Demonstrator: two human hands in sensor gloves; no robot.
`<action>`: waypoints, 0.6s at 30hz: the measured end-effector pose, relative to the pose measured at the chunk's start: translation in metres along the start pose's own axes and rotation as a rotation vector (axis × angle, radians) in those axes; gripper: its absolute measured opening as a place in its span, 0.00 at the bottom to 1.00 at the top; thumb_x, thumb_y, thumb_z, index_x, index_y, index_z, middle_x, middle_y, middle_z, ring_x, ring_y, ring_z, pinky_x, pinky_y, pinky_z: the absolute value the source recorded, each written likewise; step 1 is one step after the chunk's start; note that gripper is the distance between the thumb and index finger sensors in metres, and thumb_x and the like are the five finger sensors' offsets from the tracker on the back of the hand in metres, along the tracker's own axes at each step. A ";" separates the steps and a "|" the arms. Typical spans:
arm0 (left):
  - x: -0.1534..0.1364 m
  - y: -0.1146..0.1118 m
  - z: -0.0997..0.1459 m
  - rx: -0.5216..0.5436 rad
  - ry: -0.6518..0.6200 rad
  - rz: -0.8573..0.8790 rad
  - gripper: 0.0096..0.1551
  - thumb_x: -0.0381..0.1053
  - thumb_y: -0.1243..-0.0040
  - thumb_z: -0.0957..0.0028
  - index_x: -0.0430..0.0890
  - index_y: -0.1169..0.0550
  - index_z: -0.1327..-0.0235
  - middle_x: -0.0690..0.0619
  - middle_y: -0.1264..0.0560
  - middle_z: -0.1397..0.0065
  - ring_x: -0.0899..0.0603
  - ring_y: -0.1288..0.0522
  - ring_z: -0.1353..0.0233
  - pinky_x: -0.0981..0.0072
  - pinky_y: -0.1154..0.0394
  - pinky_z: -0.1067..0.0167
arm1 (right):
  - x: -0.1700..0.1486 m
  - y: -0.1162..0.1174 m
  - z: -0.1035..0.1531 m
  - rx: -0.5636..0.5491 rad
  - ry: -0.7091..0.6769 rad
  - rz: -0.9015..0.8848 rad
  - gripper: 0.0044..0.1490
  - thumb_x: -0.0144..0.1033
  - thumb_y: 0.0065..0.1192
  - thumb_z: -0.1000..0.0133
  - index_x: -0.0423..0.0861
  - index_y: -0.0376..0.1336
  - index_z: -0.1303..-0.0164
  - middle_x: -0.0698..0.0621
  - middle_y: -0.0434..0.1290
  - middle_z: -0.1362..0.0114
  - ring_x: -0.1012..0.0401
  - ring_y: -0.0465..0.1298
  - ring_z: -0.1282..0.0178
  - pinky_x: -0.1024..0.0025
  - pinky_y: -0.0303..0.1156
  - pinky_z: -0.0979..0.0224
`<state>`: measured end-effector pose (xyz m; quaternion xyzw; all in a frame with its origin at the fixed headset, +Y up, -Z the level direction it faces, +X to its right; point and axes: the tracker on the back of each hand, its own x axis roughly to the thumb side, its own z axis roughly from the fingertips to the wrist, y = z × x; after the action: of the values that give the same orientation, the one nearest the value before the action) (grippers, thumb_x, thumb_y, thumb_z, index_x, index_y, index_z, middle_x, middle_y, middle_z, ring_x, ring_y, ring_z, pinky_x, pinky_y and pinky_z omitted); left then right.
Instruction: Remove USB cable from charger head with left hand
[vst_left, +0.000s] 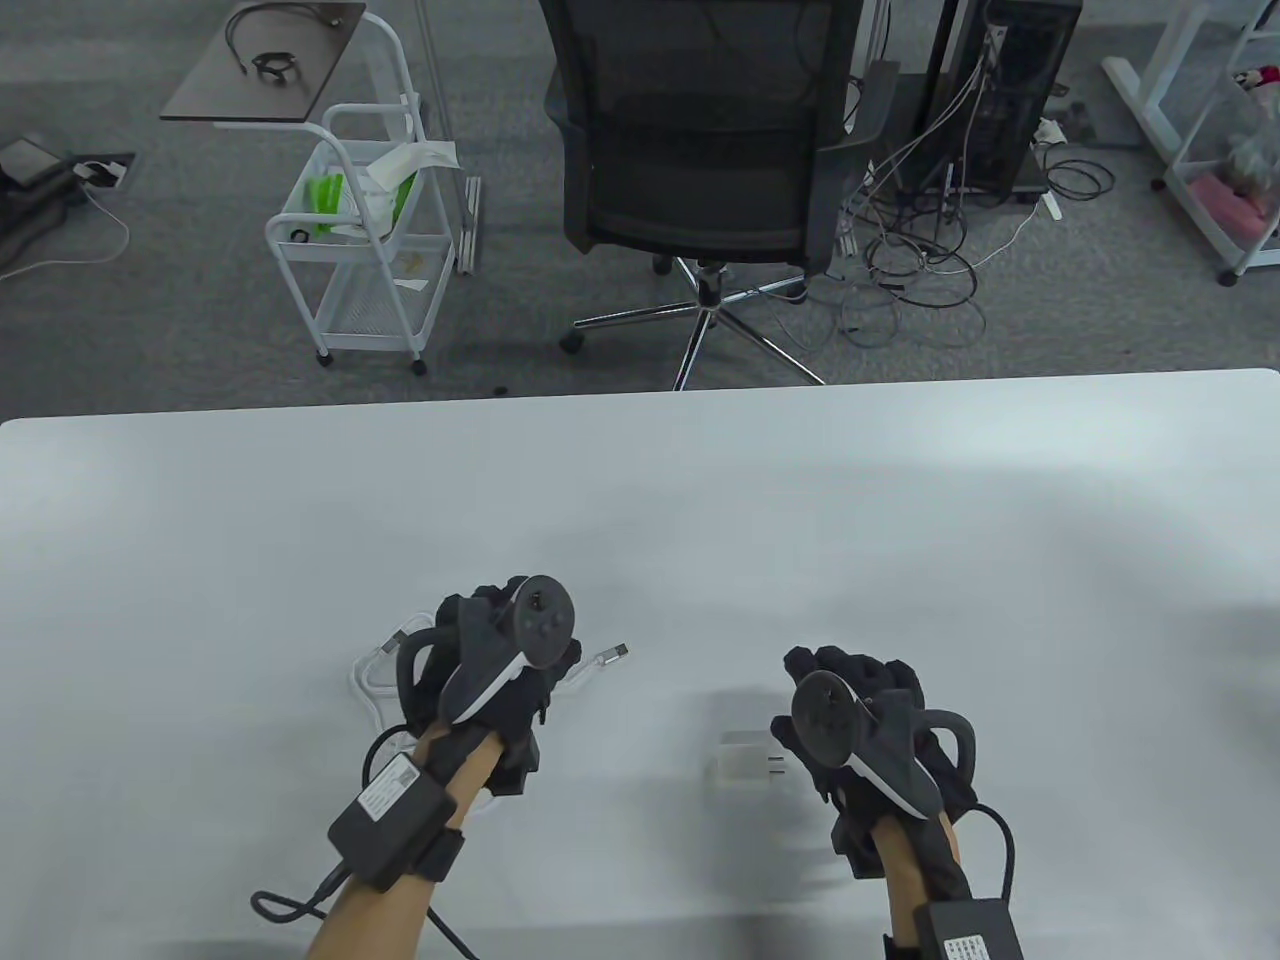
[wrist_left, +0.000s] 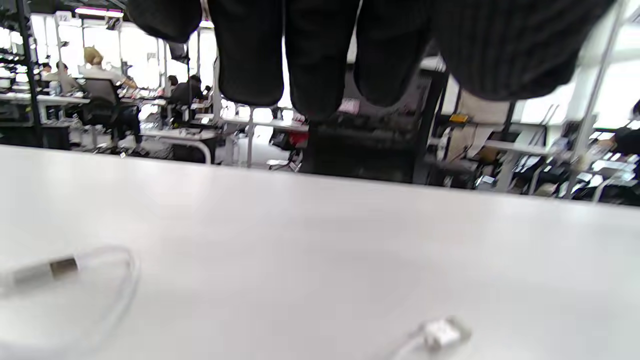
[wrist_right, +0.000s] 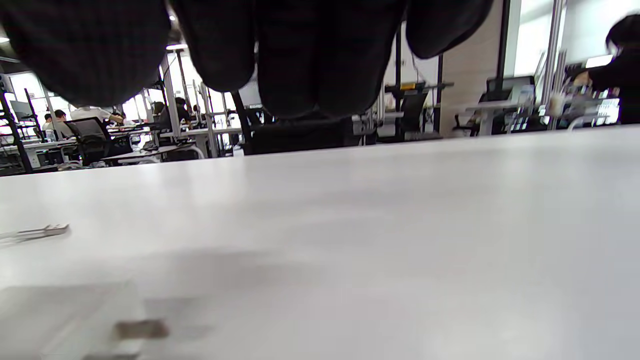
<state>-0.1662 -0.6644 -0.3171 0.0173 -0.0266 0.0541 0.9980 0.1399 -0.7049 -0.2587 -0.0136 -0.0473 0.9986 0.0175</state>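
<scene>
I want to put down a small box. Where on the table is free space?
Free: the whole far half of the table, and the strip between the USB plug and the charger head. Crowded: the coiled USB cable under the left hand.

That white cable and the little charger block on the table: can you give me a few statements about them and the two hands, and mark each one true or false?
1. The USB cable is plugged into the charger head. False: they lie apart on the table, and the cable's metal plug lies bare.
2. The charger head lies just left of the right hand. True.
3. The left hand is over the coiled cable. True.
4. The right hand grips the charger head. False: the block sits beside the hand, with nothing seen between its fingers in the right wrist view.
5. An office chair stands beyond the table's far edge. True.
</scene>
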 end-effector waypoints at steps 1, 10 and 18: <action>-0.005 0.006 0.007 0.028 -0.024 0.009 0.42 0.65 0.38 0.71 0.62 0.25 0.34 0.55 0.26 0.20 0.40 0.28 0.20 0.38 0.40 0.22 | 0.000 -0.001 0.001 -0.022 0.002 0.033 0.44 0.61 0.65 0.62 0.61 0.62 0.33 0.56 0.71 0.24 0.54 0.74 0.22 0.42 0.61 0.21; -0.037 -0.003 0.073 0.223 -0.090 -0.033 0.45 0.68 0.39 0.71 0.65 0.28 0.31 0.57 0.30 0.17 0.40 0.30 0.17 0.37 0.41 0.22 | -0.009 -0.014 0.004 -0.207 0.054 0.143 0.45 0.62 0.64 0.62 0.63 0.58 0.31 0.57 0.67 0.20 0.53 0.70 0.19 0.41 0.58 0.20; -0.048 -0.018 0.072 0.109 -0.057 -0.026 0.45 0.67 0.40 0.70 0.65 0.29 0.30 0.56 0.32 0.16 0.39 0.33 0.16 0.36 0.45 0.21 | -0.013 -0.012 0.003 -0.214 0.078 0.181 0.46 0.62 0.63 0.62 0.64 0.57 0.30 0.57 0.64 0.19 0.53 0.68 0.18 0.41 0.57 0.19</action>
<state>-0.2155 -0.6900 -0.2487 0.0736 -0.0516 0.0421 0.9951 0.1534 -0.6939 -0.2541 -0.0583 -0.1515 0.9841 -0.0725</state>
